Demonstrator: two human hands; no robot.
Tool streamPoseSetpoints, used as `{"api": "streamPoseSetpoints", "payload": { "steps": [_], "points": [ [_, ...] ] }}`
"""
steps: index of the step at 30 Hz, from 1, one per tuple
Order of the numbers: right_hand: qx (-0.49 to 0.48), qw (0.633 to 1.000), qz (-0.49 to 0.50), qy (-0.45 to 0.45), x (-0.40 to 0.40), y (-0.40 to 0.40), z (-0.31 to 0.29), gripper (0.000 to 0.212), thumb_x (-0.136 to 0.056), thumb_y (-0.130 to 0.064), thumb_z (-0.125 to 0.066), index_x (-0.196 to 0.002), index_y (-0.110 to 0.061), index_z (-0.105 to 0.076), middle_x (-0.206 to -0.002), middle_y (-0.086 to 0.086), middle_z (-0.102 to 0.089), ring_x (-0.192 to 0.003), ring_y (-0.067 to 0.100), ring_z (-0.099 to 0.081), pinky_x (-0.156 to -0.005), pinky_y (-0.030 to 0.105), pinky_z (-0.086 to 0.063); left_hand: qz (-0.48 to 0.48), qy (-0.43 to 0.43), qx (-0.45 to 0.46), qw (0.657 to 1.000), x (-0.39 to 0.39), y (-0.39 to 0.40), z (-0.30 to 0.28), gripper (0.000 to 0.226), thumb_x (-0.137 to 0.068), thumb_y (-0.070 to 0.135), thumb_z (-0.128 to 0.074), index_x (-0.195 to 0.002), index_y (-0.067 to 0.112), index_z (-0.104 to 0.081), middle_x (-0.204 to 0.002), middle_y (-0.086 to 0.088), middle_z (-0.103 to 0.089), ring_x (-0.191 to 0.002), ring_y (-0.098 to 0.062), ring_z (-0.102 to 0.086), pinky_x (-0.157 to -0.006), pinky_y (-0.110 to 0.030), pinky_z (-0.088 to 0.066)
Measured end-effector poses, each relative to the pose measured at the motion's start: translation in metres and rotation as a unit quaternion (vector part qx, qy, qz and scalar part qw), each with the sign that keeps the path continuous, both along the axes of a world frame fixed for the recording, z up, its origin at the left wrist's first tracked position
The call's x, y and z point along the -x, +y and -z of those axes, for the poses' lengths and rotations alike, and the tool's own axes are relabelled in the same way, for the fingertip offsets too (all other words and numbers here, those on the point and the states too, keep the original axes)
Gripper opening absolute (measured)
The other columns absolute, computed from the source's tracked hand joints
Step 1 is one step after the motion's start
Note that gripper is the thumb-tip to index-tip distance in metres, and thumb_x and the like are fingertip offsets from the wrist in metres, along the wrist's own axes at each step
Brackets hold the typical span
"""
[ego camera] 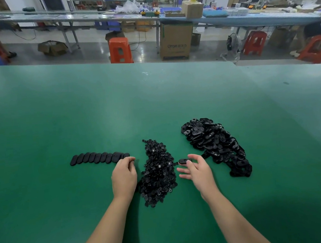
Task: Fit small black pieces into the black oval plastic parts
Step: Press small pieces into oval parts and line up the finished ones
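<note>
R hand (196, 169) pinches glossy oval part (184, 161) | L hand (124, 174) – fingers curled, grip unclear

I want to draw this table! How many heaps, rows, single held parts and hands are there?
Heaps: 2, small pieces heap and oval parts heap
Row of oval parts: 1
Single oval part, pinched by right hand: 1
Hands: 2, left hand and right hand
Total: 6

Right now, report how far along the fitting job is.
Done: a short row of oval parts lined up at left. In hand: the right hand pinches one oval part; the left hand touches the row's end. Left: large piles of small pieces and oval parts.
</note>
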State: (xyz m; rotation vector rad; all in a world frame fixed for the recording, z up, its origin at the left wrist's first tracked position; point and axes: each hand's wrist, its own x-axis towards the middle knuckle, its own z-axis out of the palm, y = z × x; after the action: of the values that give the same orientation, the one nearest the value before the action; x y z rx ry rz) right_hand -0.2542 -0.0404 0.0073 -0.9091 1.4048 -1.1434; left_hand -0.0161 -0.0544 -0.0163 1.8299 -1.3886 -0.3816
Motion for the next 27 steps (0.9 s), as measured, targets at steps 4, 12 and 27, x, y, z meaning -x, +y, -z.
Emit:
{"api": "streamPoseSetpoints", "payload": {
  "steps": [4, 12, 27],
  "points": [
    [0.022, 0.999, -0.026, 0.035, -0.002, 0.005, 0.002, 0.021, -0.107, -0.008, -0.045, -0.123, -0.014, -0.058, -0.111, 0.009, -0.071, -0.081, 0.02, -0.076, -0.067, 0.027, -0.061, 0.004, 0.001, 0.0, 1.0, 0.0, 0.0, 0.001, 0.021, -0.1, 0.011, -0.054, -0.113, 0.012, -0.07, -0.098, 0.012, -0.06, -0.089, -0.008, -0.057, -0.081, -0.024, -0.044],
    [0.034, 0.997, -0.033, 0.064, 0.002, 0.012, 0.007, 0.007, -0.101, -0.012, -0.06, -0.106, -0.011, -0.055, -0.092, 0.004, -0.077, -0.078, 0.026, -0.075, -0.075, 0.042, -0.062, 0.004, 0.004, -0.003, 1.0, 0.0, 0.001, 0.0, 0.021, -0.1, 0.011, -0.054, -0.113, 0.013, -0.071, -0.099, 0.011, -0.062, -0.089, -0.011, -0.06, -0.08, -0.025, -0.046],
    [0.049, 0.991, -0.038, 0.115, 0.003, 0.011, 0.009, 0.01, -0.097, -0.021, -0.068, -0.105, -0.023, -0.074, -0.09, -0.004, -0.074, -0.059, 0.013, -0.065, -0.063, 0.024, -0.054, 0.006, -0.005, -0.022, 1.0, 0.0, 0.0, 0.001, 0.019, -0.098, 0.012, -0.056, -0.109, 0.017, -0.071, -0.095, 0.011, -0.063, -0.07, -0.009, -0.058, -0.063, -0.024, -0.043]
  ]
}}
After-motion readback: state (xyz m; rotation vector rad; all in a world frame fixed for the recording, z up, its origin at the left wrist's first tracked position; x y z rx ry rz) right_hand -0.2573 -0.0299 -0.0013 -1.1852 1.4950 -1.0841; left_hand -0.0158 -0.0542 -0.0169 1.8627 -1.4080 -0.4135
